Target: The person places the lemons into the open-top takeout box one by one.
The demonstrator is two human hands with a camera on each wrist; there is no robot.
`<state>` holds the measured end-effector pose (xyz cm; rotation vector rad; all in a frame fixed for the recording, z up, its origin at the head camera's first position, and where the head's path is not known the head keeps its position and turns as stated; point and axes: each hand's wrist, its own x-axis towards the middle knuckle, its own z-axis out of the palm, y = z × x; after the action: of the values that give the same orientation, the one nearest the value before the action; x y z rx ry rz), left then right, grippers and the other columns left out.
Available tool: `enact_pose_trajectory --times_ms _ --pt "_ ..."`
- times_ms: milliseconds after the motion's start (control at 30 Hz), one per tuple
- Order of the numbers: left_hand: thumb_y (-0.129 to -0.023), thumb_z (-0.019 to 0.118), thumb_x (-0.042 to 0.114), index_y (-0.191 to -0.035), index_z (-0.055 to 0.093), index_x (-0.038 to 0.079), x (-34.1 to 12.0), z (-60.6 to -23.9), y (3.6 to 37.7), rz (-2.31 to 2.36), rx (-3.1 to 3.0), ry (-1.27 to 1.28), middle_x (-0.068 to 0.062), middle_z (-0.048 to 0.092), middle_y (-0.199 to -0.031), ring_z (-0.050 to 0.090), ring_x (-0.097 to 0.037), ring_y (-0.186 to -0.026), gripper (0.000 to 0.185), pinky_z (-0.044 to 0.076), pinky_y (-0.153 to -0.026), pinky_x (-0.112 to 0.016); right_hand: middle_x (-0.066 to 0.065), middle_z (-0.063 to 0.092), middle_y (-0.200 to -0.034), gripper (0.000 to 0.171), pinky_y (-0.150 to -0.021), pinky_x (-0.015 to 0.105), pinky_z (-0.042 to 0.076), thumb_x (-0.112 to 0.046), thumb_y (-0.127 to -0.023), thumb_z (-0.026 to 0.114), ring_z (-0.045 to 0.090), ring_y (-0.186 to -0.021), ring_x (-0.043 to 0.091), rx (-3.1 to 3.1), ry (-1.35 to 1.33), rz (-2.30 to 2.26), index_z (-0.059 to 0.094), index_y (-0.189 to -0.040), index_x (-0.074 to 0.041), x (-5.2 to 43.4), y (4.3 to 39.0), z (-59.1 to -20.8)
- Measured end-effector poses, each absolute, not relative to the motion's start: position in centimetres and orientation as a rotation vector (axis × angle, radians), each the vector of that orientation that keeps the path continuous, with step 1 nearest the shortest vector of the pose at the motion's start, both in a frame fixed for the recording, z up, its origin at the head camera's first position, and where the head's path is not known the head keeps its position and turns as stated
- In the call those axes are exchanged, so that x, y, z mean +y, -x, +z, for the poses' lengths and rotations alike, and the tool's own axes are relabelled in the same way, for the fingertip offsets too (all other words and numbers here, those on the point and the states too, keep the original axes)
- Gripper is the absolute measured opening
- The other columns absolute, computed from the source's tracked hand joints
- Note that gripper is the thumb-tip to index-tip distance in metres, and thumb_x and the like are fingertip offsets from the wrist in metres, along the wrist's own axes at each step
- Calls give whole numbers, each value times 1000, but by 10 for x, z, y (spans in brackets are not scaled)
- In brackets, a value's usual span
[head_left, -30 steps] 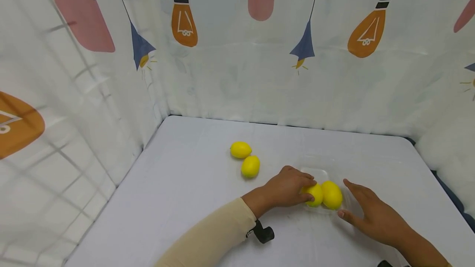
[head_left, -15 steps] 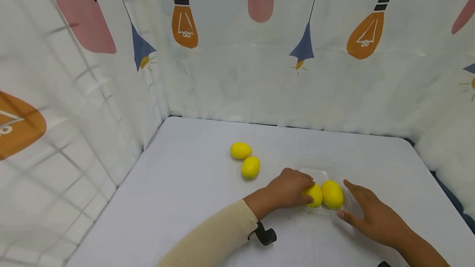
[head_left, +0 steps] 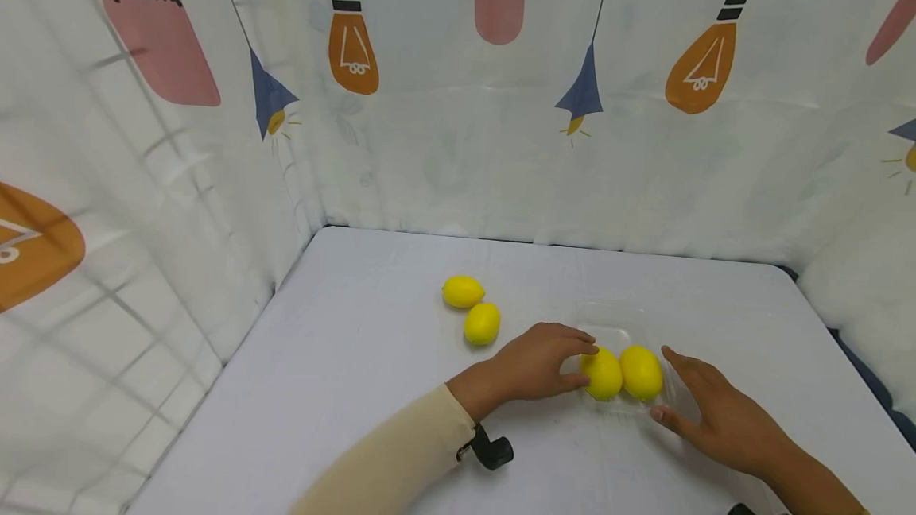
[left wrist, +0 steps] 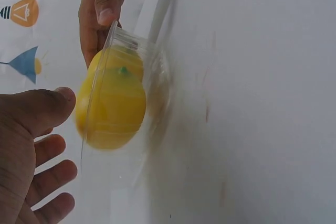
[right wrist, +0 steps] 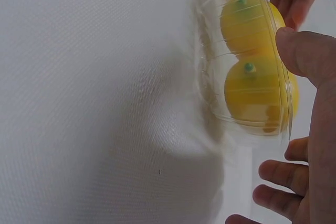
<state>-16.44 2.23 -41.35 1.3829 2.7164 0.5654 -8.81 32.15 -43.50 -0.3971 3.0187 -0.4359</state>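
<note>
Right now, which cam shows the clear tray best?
Right wrist: the clear tray fills the frame, rim and both lemons sharp. Left wrist shows it edge-on and blurred. Head view shows only a faint outline.

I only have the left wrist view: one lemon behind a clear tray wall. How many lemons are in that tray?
Observer: Two, side by side: left lemon and right lemon.
Operator: Any outside the tray?
Observer: Yes. A far lemon and a near lemon lie loose on the table, left of the tray.
Operator: What is the right hand doing?
Observer: The right hand lies open against the tray's right side, holding no lemon.
</note>
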Motion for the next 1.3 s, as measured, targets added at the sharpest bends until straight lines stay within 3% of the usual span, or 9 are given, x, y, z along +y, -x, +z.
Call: enact_pose_trajectory --times_ms 667,1300 --pt "-99 70 33 -139 65 19 -46 -406 181 668 2785 -1198 4 56 -147 47 -15 -138 43 35 -116 -35 28 41 -150 96 -88 71 48 -67 -92 63 46 -131 51 3034 422 -447 30 -160 -8 320 87 -434" --pt "-93 77 23 -135 66 11 -106 -410 189 785 2851 -1020 -3 61 -140 52 -23 -135 45 39 -114 -41 28 41 -149 98 -86 71 49 -69 -91 62 47 -129 51 3024 402 -424 29 -161 -9 321 87 -437"
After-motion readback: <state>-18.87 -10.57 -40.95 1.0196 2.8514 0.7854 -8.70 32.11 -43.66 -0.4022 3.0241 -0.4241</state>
